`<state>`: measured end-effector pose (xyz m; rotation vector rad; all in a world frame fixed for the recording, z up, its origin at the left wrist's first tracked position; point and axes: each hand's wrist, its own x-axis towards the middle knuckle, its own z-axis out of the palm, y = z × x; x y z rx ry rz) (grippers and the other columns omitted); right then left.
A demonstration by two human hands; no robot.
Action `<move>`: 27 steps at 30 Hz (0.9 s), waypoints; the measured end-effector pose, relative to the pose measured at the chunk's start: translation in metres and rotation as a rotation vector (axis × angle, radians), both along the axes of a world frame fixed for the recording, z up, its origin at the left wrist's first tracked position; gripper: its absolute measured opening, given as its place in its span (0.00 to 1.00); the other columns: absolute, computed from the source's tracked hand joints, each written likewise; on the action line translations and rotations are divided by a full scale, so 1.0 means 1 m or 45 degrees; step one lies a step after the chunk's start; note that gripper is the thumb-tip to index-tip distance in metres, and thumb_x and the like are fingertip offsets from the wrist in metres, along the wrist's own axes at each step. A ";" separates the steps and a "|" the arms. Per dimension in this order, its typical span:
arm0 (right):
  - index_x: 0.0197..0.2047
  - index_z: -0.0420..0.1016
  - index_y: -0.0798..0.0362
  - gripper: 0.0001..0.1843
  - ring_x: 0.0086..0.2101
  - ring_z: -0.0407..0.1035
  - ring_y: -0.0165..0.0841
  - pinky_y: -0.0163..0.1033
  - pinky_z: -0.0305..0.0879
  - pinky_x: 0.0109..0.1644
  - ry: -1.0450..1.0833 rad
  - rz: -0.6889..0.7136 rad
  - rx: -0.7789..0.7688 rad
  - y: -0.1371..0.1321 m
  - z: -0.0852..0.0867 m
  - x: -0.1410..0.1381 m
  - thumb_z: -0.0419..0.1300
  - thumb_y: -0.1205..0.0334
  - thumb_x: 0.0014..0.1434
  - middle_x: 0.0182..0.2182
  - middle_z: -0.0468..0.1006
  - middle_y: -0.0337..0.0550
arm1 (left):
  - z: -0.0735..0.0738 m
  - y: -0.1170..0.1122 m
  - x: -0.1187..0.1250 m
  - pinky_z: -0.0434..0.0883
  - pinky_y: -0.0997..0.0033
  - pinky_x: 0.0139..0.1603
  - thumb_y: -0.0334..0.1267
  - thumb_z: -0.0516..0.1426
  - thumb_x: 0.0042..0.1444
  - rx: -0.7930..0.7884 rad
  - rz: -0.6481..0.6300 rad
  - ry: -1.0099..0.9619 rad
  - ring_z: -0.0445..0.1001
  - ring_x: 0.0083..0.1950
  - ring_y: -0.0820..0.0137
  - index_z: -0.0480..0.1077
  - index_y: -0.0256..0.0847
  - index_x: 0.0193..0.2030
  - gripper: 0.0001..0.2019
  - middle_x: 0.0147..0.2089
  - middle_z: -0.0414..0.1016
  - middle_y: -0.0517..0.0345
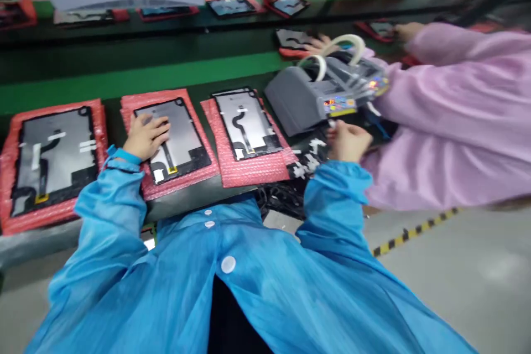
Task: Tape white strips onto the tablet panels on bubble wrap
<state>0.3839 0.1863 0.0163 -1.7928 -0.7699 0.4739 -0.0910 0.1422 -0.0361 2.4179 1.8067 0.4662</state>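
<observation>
While we are leaning over the near edge of the desk (124,80), we are laying our left hand (146,135) flat, palm down, on the middle panel (185,146), gripping nothing. That panel is lying on pink bubble wrap (207,168) at the near edge. Our right hand (347,141) is curling loosely just beside the grey tape dispenser (296,102); whether it is pinching anything, we cannot tell. A co-worker's pink sleeve (435,116) is stretching across the right end.

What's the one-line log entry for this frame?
left hand flat on middle panel | panel on pink bubble wrap | right hand curled beside gray device | co-worker's pink sleeve at right
</observation>
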 end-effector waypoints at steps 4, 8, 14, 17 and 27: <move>0.18 0.66 0.47 0.14 0.21 0.62 0.32 0.38 0.57 0.24 -0.302 0.139 0.170 -0.020 0.021 -0.033 0.59 0.64 0.54 0.17 0.65 0.36 | -0.001 -0.004 0.006 0.45 0.35 0.72 0.50 0.50 0.65 -0.093 0.105 -0.054 0.57 0.71 0.50 0.75 0.50 0.58 0.20 0.65 0.72 0.55; 0.23 0.73 0.52 0.07 0.19 0.64 0.26 0.34 0.62 0.24 0.015 0.944 0.162 -0.011 0.024 -0.135 0.65 0.62 0.49 0.18 0.72 0.37 | -0.002 -0.006 0.012 0.41 0.34 0.73 0.51 0.50 0.65 -0.104 0.128 -0.087 0.55 0.72 0.50 0.73 0.52 0.60 0.21 0.67 0.69 0.56; 0.21 0.70 0.56 0.15 0.21 0.62 0.25 0.33 0.63 0.29 -0.075 1.670 -0.201 0.046 -0.012 -0.287 0.74 0.66 0.44 0.14 0.65 0.34 | -0.005 -0.009 0.013 0.38 0.29 0.71 0.52 0.52 0.65 -0.101 0.121 -0.115 0.54 0.72 0.47 0.72 0.55 0.61 0.20 0.69 0.67 0.56; 0.20 0.70 0.56 0.15 0.20 0.61 0.26 0.34 0.65 0.30 -0.133 1.726 -0.270 0.060 -0.025 -0.313 0.74 0.70 0.43 0.12 0.62 0.33 | -0.006 -0.008 0.012 0.38 0.26 0.70 0.53 0.52 0.65 -0.110 0.084 -0.146 0.53 0.72 0.44 0.71 0.52 0.62 0.22 0.69 0.66 0.52; 0.17 0.70 0.54 0.14 0.19 0.61 0.26 0.36 0.70 0.32 -0.604 1.847 -0.299 0.060 -0.024 -0.327 0.68 0.65 0.48 0.12 0.64 0.33 | -0.005 -0.009 0.016 0.38 0.26 0.70 0.54 0.52 0.64 -0.126 0.071 -0.161 0.53 0.71 0.43 0.70 0.51 0.63 0.24 0.69 0.66 0.52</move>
